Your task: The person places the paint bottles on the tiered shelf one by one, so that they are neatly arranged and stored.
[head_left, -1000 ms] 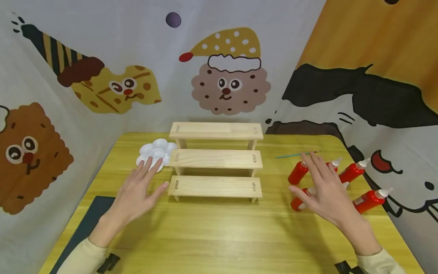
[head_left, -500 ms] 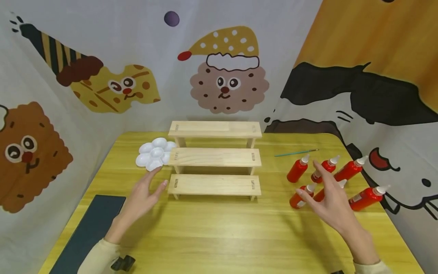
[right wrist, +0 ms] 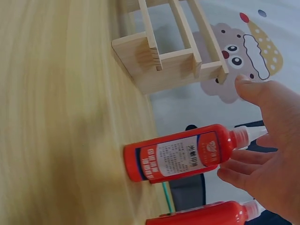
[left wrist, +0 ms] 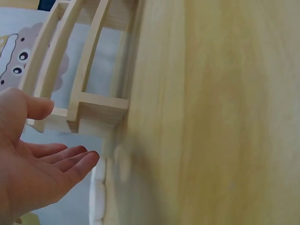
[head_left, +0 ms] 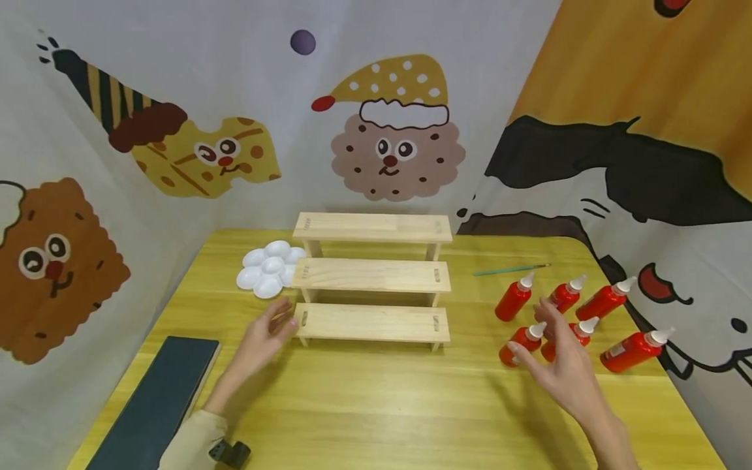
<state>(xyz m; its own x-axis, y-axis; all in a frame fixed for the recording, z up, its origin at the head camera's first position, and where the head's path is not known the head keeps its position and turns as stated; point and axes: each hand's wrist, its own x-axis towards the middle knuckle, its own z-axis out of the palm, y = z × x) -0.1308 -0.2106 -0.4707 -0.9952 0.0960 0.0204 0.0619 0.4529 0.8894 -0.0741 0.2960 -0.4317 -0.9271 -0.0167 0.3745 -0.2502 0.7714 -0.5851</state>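
Note:
A three-step wooden stand [head_left: 373, 323] stands mid-table. My left hand [head_left: 264, 339] hovers at the left end of its lowest step, palm inward and fingers slightly bent. In the left wrist view the stand's end panel [left wrist: 101, 110] lies just beyond the thumb and fingers. Several red squeeze bottles [head_left: 520, 346] with white nozzles stand upright at the right. My right hand [head_left: 561, 365] is over the front ones, thumb spread from the fingers. In the right wrist view the fingers sit beside the white nozzle of a labelled bottle [right wrist: 180, 153], not wrapped around it.
A white flower-shaped paint palette [head_left: 273, 266] lies at the stand's left. Behind the bottles is a thin turquoise paintbrush [head_left: 511, 269]. A dark flat board [head_left: 155, 398] lies along the left table edge. A cartoon-printed cloth [head_left: 388, 59] hangs behind.
My left hand has moved down and right, from over the palette to the lowest step's end. My right hand has drawn back slightly, its fingers more bent, uncovering the bottles.

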